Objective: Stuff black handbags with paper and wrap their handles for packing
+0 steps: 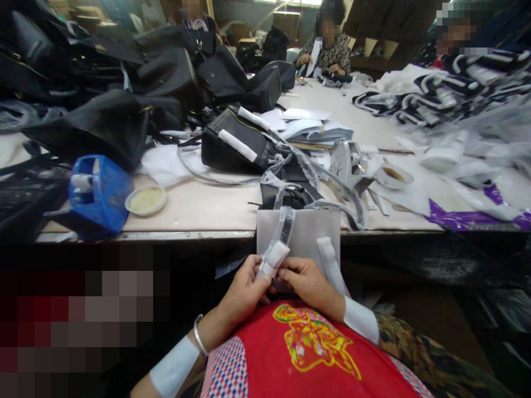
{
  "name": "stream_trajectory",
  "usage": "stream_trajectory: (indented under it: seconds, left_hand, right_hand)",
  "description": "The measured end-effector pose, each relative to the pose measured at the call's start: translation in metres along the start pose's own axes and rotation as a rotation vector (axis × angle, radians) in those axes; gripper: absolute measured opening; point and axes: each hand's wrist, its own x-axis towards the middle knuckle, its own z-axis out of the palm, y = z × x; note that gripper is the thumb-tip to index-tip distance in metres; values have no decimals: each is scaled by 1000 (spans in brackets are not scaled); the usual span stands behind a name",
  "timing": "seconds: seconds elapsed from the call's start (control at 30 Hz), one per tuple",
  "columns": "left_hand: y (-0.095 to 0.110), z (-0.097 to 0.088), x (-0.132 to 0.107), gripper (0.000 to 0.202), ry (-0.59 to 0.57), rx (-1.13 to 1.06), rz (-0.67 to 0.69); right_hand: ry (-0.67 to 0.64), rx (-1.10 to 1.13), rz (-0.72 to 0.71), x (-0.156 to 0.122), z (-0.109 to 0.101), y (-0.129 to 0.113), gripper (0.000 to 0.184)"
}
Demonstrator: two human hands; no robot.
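My left hand (244, 288) and my right hand (307, 283) meet just below the table edge, above my red top. Both pinch a white paper wrap (274, 258) rolled round a bag strap. The strap rises in clear plastic (286, 221) to a pale grey bag (305, 235) that hangs at the table edge in front of me. A second white-wrapped handle (329, 260) lies beside my right hand. Fingers of both hands are curled closed on the wrap.
A black handbag (236, 146) with white-wrapped handles lies on the table (207, 207). Several black bags (124, 83) pile at the left. A blue tape dispenser (97, 193) and a shallow dish (146, 199) sit front left. Papers (307, 127), plastic wrapping and other people lie beyond.
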Motion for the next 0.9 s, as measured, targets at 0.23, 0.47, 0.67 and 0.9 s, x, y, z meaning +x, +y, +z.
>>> stream_trajectory:
  seconds: [0.23,0.47,0.67,0.9]
  left_hand:
    - [-1,5,0,22,211,670,213]
    - [-10,16,0,32,289,807,227]
    - [-7,24,5,24,337,999,185]
    - [1,29,6,16,237,1184,113]
  right_hand:
    - [319,-374,-261,-5,-14,-12,19]
    - [164,-471,-204,-1,-16,-23,16]
    - [175,-525,-126,3,-6,-23,22]
    - [235,-408,-191,7,-12,-15,28]
